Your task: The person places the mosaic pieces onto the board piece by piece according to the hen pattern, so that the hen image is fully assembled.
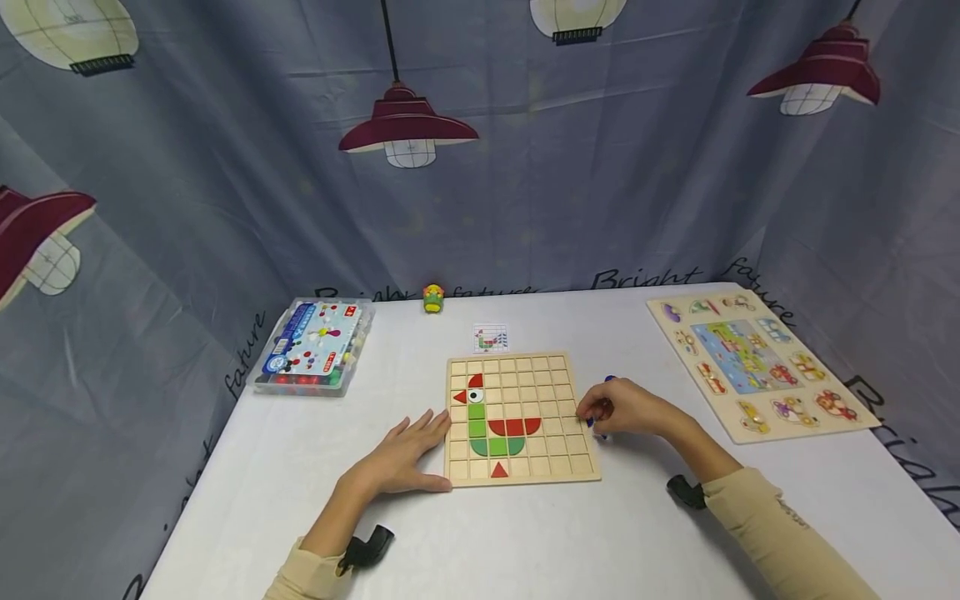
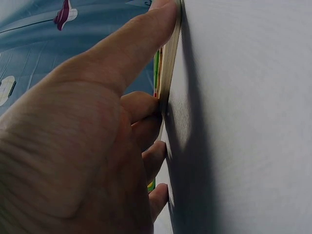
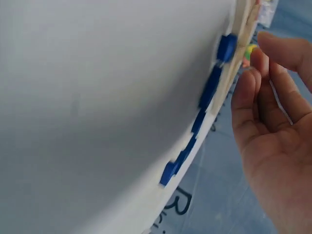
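A wooden grid board (image 1: 543, 400) lies on the table, bearing red, green and eye-marked pieces laid out like a bird. My left hand (image 1: 405, 454) rests flat at the board's left edge, fingers spread and thumb by the near corner. In the left wrist view, its thumb touches the board's side. At the right edge, my right hand (image 1: 626, 407) hovers with loosely bent fingers. Several blue pieces (image 3: 209, 90) lie in a row on the table beside the board, partly under that hand in the head view. Between its thumb and fingers (image 3: 246, 92) I see no piece.
A small picture card (image 1: 491, 337) lies behind the board, with a yellow-green toy figure (image 1: 432, 298) farther back. At left sits a clear plastic case (image 1: 315, 346) of coloured parts. A wooden picture puzzle (image 1: 761, 367) lies at right. Curtains hang beyond the table.
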`<action>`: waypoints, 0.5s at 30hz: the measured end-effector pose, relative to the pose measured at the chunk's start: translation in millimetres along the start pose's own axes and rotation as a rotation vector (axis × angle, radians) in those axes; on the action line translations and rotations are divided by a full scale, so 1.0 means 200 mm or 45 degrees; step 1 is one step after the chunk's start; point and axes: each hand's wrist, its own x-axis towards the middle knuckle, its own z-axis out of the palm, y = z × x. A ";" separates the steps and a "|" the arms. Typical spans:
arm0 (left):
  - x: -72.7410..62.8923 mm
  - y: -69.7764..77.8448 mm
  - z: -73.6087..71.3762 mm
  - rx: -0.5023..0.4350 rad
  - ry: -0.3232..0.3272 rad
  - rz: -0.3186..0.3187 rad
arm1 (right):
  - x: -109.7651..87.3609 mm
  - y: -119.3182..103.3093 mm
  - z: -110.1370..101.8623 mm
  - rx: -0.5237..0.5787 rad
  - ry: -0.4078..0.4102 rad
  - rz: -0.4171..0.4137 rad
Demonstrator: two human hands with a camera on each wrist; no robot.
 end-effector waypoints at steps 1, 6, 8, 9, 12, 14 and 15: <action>0.00 0.00 0.00 0.002 0.000 0.000 | -0.01 0.01 0.00 -0.018 -0.007 0.004; 0.00 0.00 0.00 0.001 0.007 0.009 | -0.03 0.05 -0.02 -0.042 -0.050 -0.008; -0.01 0.00 0.00 0.007 0.007 0.005 | -0.03 0.07 -0.02 -0.044 -0.055 -0.021; -0.01 0.00 0.00 0.000 0.009 0.007 | -0.04 0.08 -0.02 -0.051 -0.058 -0.028; 0.00 0.00 0.00 0.005 0.004 -0.001 | -0.05 0.10 -0.02 -0.087 -0.066 -0.044; 0.00 0.00 0.00 0.005 0.004 -0.001 | -0.06 0.11 -0.02 -0.113 -0.074 -0.061; 0.00 0.00 0.00 -0.001 0.006 0.005 | -0.06 0.11 -0.02 -0.124 -0.079 -0.076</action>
